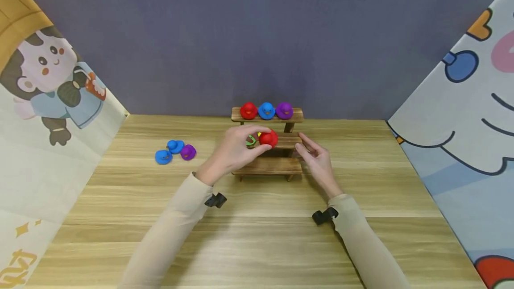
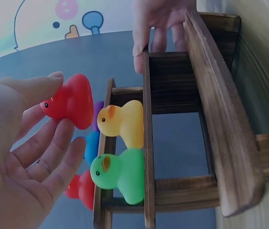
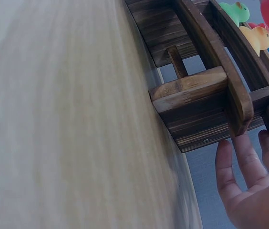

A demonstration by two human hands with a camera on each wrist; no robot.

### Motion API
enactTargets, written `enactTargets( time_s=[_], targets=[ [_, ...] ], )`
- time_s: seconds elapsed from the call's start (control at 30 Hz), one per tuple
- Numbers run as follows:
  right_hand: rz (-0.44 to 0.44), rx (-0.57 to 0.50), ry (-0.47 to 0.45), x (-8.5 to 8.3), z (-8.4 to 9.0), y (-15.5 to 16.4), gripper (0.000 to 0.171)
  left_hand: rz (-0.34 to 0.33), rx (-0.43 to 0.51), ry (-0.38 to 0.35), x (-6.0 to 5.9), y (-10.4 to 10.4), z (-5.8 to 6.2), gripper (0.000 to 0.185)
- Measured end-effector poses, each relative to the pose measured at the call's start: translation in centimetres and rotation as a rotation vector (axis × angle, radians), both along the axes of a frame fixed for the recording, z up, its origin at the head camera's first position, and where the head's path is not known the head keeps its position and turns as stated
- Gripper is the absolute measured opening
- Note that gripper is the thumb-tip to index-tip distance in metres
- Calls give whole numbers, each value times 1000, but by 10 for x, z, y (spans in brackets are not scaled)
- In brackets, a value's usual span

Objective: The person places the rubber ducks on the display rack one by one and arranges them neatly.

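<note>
My left hand [image 1: 237, 148] pinches a red rubber duck [image 1: 269, 138] between thumb and fingers, just over the middle step of a three-tier wooden stand [image 1: 267, 166]. In the left wrist view a green duck [image 2: 125, 174] and a yellow duck [image 2: 125, 121] sit side by side on that step; the left hand partly hides them in the head view. My right hand [image 1: 319, 162] grips the right end of the middle step with thumb and fingertips. Along the top step stand another red duck [image 1: 248, 111], a blue duck [image 1: 267, 111] and a purple duck [image 1: 284, 111].
On the table [image 1: 265, 244], left of the stand, two blue ducks [image 1: 163, 157] and a purple duck [image 1: 188, 152] lie grouped together. A grey wall [image 1: 257, 35] rises close behind the stand. Printed panels with cartoon figures border the table on both sides.
</note>
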State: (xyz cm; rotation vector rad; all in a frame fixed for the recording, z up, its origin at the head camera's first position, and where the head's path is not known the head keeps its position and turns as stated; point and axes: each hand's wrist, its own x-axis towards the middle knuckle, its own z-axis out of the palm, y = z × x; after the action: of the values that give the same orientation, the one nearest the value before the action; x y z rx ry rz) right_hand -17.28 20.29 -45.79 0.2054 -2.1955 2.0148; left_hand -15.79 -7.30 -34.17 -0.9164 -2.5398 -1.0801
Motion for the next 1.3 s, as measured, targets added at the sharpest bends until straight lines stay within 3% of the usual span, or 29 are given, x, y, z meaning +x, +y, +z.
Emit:
enactTargets(
  time_s=[0.47,0.67,1.0,1.3],
  targets=[
    [8,-30,3,-2,0,-1,50,-50,-94,11,-16,34,8,37],
    [8,-32,0,-1,0,-1,51,-34,-149,44,-22,45,7,37],
    [14,-45,-7,0,2,-3,50,10,-272,160,-29,55,1,37],
    [13,-36,-15,1,3,-3,51,70,-351,175,-35,58,-9,40]
  ],
)
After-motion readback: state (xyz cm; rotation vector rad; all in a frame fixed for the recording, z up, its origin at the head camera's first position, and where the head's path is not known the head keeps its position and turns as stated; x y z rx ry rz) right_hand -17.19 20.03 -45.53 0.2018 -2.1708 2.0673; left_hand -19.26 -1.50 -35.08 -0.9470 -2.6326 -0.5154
